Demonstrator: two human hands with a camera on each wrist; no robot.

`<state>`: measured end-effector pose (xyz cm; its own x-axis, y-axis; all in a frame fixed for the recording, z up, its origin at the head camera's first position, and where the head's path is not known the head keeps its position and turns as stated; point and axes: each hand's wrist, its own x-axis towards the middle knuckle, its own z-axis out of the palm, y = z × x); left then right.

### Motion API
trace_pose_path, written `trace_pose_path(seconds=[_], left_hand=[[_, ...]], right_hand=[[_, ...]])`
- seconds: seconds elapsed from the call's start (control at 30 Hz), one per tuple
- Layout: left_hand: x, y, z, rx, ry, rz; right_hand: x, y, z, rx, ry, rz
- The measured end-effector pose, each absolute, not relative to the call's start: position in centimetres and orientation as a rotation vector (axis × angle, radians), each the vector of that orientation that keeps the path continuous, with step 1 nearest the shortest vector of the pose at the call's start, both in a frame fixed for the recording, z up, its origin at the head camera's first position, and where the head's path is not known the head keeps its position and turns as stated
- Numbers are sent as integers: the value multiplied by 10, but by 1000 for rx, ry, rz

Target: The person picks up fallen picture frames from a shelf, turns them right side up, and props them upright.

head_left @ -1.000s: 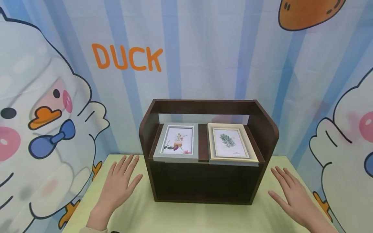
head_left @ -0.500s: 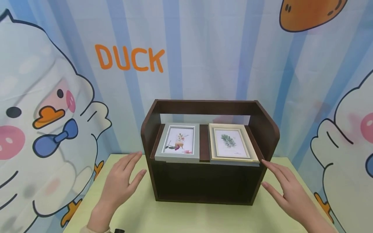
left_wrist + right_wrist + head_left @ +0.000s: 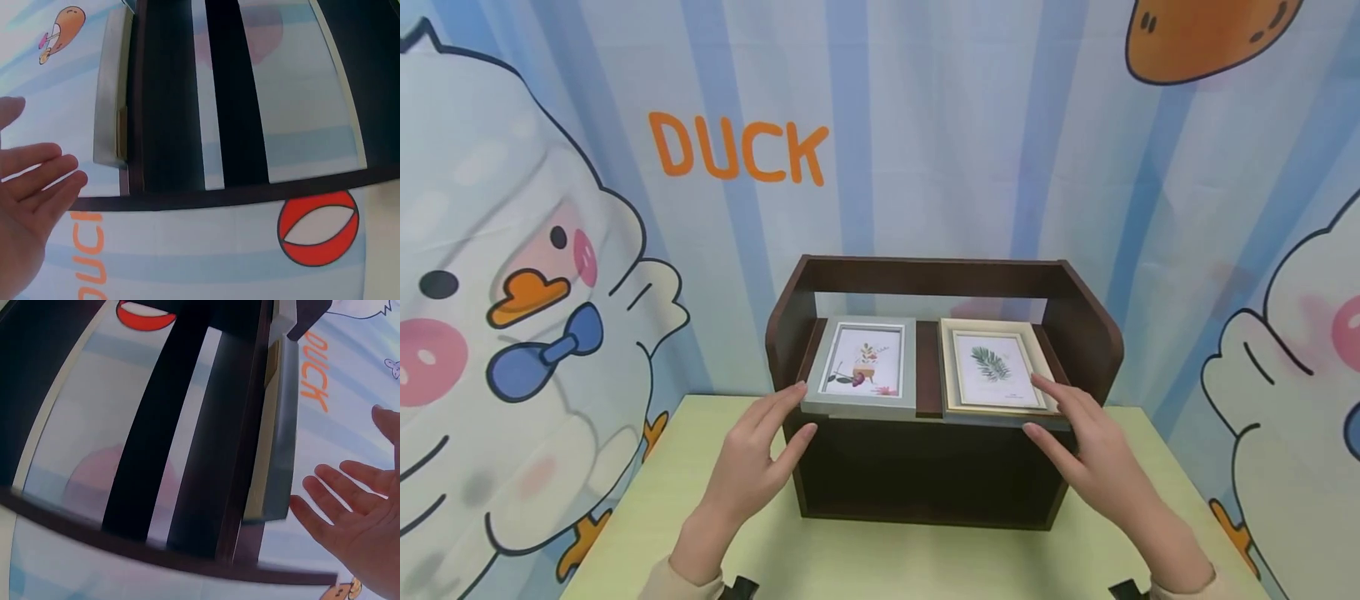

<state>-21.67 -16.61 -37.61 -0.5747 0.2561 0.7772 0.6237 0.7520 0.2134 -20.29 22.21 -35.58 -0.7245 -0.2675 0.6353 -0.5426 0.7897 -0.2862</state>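
Note:
A silver-grey picture frame (image 3: pixel 905 367) with a flower print lies face up on top of a dark brown wooden shelf (image 3: pixel 925 471), on the left. Beside it on the right lies a cream-gold picture frame (image 3: pixel 950 367) with a green leaf print; a grey edge shows beneath it. My left hand (image 3: pixel 752 462), fingers extended and thumb apart, has its fingertips right at the silver frame's front left corner. My right hand (image 3: pixel 1093 454), spread likewise, overlaps the gold frame's front right corner in the head view. Both wrist views show the hands holding nothing.
The shelf's raised sides and back rail (image 3: pixel 932 277) enclose the frames on three sides. It stands on a pale yellow-green table (image 3: pixel 917 562). Behind hangs a blue-striped curtain (image 3: pixel 940 150) with duck drawings.
Both hands have come inward from beside the shelf to the front outer corners of the two frames. The frames and shelf stay in place; the head view shifts slightly.

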Motion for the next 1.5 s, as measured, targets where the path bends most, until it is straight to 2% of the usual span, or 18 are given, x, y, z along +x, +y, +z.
trace_pose_path(seconds=[0.37, 0.7, 1.13, 1.3, 1.5], left_hand=[[-227, -131, -358, -537, -2197, -818], [-254, -109, -345, -367, -2290, -922], [-285, -104, -337, -93, -2537, -971], [-290, -104, -334, -13, -2597, -982], [-289, -105, -333, 35, -2614, -984]], right_hand=[[-229, 179, -347, 710, -2288, 747], [-253, 142, -327, 566, -2407, 930], [-287, 108, -310, 444, -2688, 1041], [-294, 98, -303, 388, -2823, 1001], [-301, 90, -307, 450, -2899, 903]])
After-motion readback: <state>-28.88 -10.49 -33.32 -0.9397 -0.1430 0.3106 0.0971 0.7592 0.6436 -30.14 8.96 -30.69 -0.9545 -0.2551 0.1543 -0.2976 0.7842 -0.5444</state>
